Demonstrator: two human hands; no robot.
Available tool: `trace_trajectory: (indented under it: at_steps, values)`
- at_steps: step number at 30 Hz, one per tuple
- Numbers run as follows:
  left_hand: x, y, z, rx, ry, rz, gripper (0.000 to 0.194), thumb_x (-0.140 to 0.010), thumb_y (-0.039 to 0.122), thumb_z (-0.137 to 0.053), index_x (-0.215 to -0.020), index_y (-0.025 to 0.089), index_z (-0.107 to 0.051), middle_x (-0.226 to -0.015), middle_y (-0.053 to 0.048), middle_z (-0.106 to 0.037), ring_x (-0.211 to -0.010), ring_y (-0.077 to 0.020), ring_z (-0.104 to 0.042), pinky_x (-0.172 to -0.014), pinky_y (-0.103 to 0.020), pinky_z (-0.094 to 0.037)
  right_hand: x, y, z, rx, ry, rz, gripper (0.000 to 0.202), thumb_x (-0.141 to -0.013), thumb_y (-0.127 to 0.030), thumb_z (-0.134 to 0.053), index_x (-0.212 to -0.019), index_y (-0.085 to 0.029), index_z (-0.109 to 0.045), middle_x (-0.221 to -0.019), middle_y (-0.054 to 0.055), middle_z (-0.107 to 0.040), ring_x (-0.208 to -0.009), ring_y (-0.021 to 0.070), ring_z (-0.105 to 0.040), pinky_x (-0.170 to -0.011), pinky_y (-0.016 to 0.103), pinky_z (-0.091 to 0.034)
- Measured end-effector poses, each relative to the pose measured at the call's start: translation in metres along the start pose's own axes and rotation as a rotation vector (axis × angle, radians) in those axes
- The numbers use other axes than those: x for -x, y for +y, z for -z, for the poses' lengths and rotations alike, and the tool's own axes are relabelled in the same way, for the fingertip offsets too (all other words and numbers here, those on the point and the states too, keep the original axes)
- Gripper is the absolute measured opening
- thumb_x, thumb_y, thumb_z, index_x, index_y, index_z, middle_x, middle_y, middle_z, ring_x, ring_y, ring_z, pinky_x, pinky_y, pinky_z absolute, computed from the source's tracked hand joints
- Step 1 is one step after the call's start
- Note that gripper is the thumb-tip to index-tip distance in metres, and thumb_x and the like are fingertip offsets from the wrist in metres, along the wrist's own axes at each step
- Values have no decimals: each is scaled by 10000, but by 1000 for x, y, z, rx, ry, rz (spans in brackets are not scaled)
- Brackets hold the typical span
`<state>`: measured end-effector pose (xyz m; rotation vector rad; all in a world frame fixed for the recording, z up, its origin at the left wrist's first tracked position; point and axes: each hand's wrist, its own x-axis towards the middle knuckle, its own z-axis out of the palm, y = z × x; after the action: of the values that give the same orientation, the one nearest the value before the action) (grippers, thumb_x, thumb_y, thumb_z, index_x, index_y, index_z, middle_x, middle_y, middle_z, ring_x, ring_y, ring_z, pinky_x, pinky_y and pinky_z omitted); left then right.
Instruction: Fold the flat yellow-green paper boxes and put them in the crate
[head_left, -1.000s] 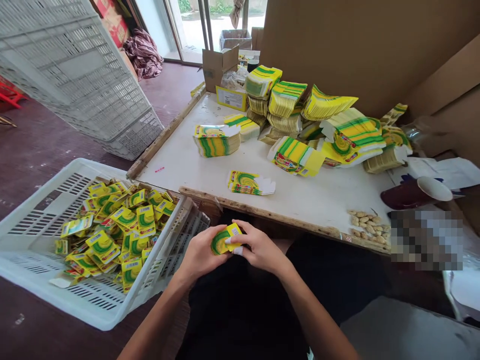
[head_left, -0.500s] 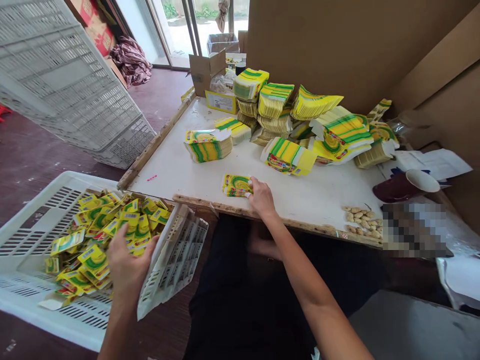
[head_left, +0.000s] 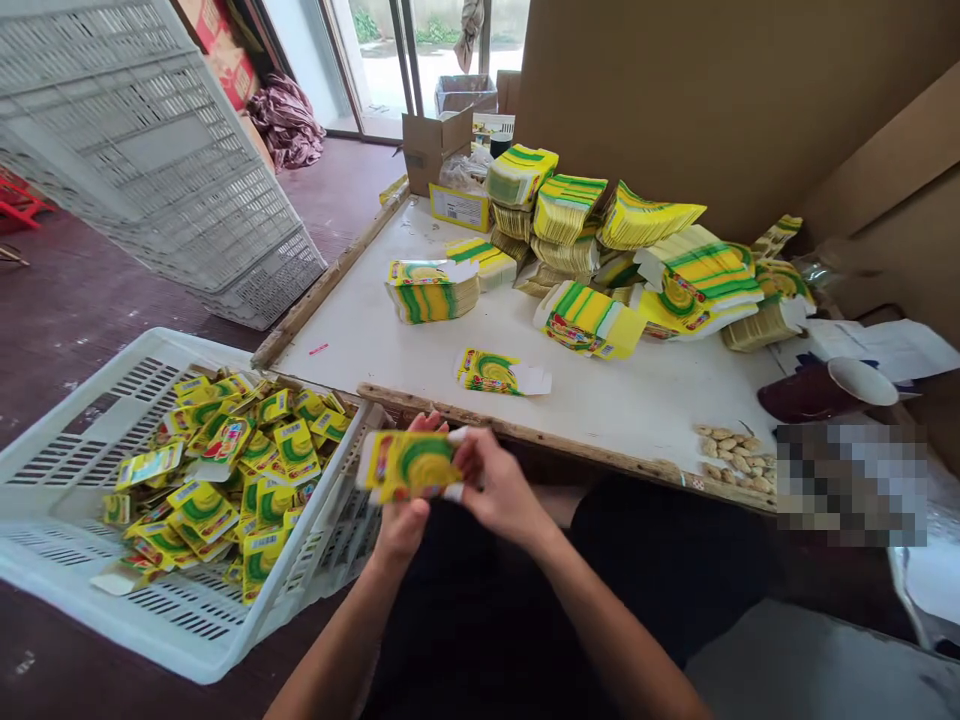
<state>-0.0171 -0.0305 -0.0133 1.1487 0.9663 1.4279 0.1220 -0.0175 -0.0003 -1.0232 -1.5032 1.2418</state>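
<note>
Just off the table's front edge, a small yellow and green carton (head_left: 416,465) is between my two hands, slightly blurred. My right hand (head_left: 504,490) pinches its right end, with white coverings on the fingertips. From below and behind, my left hand (head_left: 401,540) holds its left part, thumb at the lower edge and fingers partly hidden. Another flat carton (head_left: 491,372) of the same print lies on the table just beyond my hands, white flap to the right. At left, a white plastic crate (head_left: 247,620) holds many similar small cartons.
Stacks of flat cartons (head_left: 570,205) stand along the back of the white table (head_left: 360,330). A dark red mug (head_left: 799,392) lies on its side at right, near some peanuts (head_left: 731,452). Tall grey crates (head_left: 150,140) lean at upper left.
My right hand has lifted a carton off the table and drawn it toward me. My left hand has moved right from over the crate to meet it. The view has shifted slightly.
</note>
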Motion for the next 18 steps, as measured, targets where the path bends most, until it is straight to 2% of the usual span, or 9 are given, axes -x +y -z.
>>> trace_trajectory:
  at_steps: [3,6,8,11,13,16,18]
  values:
    - [-10,13,-16,289,206,-31,577,-772,761,-483,-967,233,-608,-822,-22,-560,-804,-174,-599,-797,-306,-539,19,-6,-27,-255,-62,-119,413,-744,-376,-725,-1053,-240,-489,-810,-28,-526,-664,119,-519,-621,238,-468]
    - [-17,17,-23,279,310,-43,535,-745,757,-539,-824,229,-561,-695,26,-421,-614,-112,-463,-626,-218,-494,23,-3,-37,-308,-55,-168,424,-721,-413,-745,-1032,-239,-515,-853,-17,-545,-718,128,-528,-654,245,-471]
    - [-16,14,-22,144,310,-25,600,-714,814,-512,-829,227,-561,-704,21,-428,-612,-115,-450,-590,-213,-478,21,1,-33,-303,-59,-198,403,-714,-398,-746,-1015,-238,-531,-826,-25,-555,-690,124,-518,-618,233,-452]
    - [-7,6,-16,-61,209,-7,755,-671,892,-424,-957,215,-598,-816,-26,-542,-737,-161,-541,-667,-266,-519,17,6,-20,-278,16,-218,337,-714,-387,-735,-959,-233,-563,-775,-33,-571,-661,125,-517,-599,231,-437]
    - [0,0,-11,-130,180,-19,663,-717,801,-530,-1002,209,-621,-870,-39,-602,-796,-178,-586,-719,-289,-529,15,7,-10,-247,82,-196,273,-722,-408,-730,-855,-220,-584,-748,-27,-584,-660,132,-526,-610,242,-444]
    - [5,-5,-1,-201,247,-4,358,-783,550,-676,-865,202,-684,-765,-13,-668,-694,-152,-616,-673,-262,-519,15,7,3,-149,119,-151,270,-751,-420,-723,-679,-203,-579,-661,-25,-581,-610,132,-523,-586,249,-441]
    - [3,-2,9,-230,198,48,329,-797,522,-673,-796,195,-712,-719,-22,-701,-666,-171,-645,-664,-281,-531,17,7,11,-47,129,-78,244,-805,-382,-689,-658,-204,-610,-644,-14,-603,-602,142,-544,-581,259,-453]
